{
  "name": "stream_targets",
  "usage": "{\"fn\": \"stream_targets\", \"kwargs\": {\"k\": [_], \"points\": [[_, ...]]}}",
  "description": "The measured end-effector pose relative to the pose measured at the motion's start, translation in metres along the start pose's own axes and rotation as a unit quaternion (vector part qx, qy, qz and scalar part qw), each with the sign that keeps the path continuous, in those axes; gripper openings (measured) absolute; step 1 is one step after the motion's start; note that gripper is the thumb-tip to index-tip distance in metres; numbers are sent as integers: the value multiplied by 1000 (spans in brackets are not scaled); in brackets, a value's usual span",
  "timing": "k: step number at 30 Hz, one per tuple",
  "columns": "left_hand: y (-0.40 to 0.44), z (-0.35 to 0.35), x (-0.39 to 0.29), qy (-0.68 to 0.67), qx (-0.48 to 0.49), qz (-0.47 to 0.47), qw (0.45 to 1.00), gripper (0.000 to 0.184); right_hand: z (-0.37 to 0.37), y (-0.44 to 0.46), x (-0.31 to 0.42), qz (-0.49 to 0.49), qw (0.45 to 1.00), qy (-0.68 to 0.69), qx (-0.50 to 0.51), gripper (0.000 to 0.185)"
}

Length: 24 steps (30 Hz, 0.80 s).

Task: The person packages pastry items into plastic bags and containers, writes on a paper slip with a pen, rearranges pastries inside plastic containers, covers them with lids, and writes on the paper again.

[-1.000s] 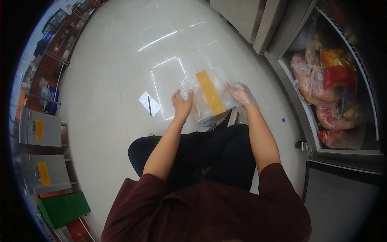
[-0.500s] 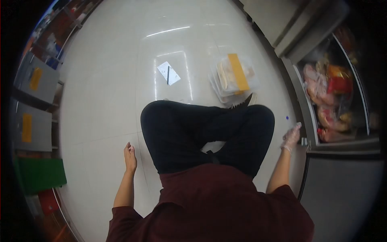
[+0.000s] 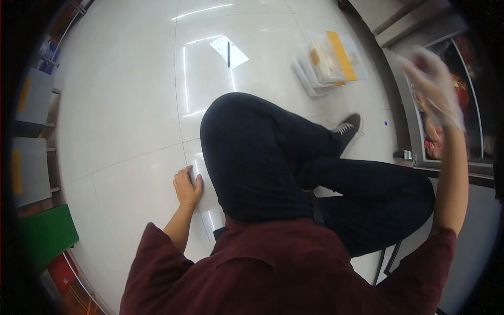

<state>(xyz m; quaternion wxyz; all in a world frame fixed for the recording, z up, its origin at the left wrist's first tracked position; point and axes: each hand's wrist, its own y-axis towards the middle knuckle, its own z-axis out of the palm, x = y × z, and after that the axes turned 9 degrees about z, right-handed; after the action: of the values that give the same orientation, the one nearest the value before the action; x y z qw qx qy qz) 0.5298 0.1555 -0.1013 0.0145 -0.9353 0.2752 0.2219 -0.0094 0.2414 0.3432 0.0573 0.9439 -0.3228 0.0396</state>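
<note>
My left hand [image 3: 188, 186], bare, is low at the floor left of my knee, its fingers apart and nothing in it. My right hand [image 3: 431, 84], in a clear plastic glove and blurred, is raised in front of the opened fridge compartment [image 3: 482, 167]. Its fingers look bent, and whether they touch the frame is unclear. Behind it, bagged raw meat [image 3: 433, 149] shows in part. Clear plastic containers [image 3: 326, 62] sit stacked on the floor ahead, the top one with a yellow band [image 3: 341, 55].
A paper sheet [image 3: 239, 56] with a dark pen [image 3: 228, 54] lies on the tiled floor [image 3: 121, 105]. Grey cabinets [image 3: 34, 170] and a green box [image 3: 50, 233] line the left. The grey fridge door [image 3: 475, 220] is at the lower right.
Both hands have left the containers, which now stand on the floor. My left hand moved down to the floor; my right rose to the compartment. My legs have shifted.
</note>
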Motion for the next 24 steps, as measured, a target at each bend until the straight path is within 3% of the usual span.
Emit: {"fn": "stream_targets", "kwargs": {"k": [2,3,4,6,7,9,11,13,14,16,17,19,22,23,24], "points": [[7,-1,-3,3,-13,-10,1000,45,67,48,33,-137,990,0,21,23],[5,-1,-2,4,-14,-19,1000,44,105,68,49,-120,991,12,60,27],[3,11,6,-92,-50,-103,989,41,137,82,68,-103,990,24,98,31],[21,42,30,-276,-131,-255,918,36,173,91,126,-46,972,69,219,38],[53,33,10,-320,-255,-258,875,27,204,105,143,-57,973,69,215,40],[108,39,15,-421,-317,-241,815,24,268,134,176,-45,960,111,254,44],[184,46,14,-344,-281,-222,868,24,323,165,208,0,936,158,313,46],[268,36,4,-379,-223,-100,893,26,371,194,240,47,920,160,354,48],[310,27,3,-288,-188,-40,938,28,386,203,255,83,913,163,365,45],[382,28,-3,-312,-168,1,935,29,405,218,278,161,894,165,385,39],[415,39,2,-308,-181,46,933,28,410,225,285,155,898,154,382,34],[461,55,3,-301,-150,53,940,27,415,230,293,142,906,133,376,26],[493,88,-1,-396,-152,-31,905,26,435,237,269,128,899,245,339,16],[494,107,0,-365,-225,-32,903,26,450,247,247,154,845,376,347,13],[495,112,1,-363,-207,-15,908,26,468,256,219,178,776,498,343,11]]}}
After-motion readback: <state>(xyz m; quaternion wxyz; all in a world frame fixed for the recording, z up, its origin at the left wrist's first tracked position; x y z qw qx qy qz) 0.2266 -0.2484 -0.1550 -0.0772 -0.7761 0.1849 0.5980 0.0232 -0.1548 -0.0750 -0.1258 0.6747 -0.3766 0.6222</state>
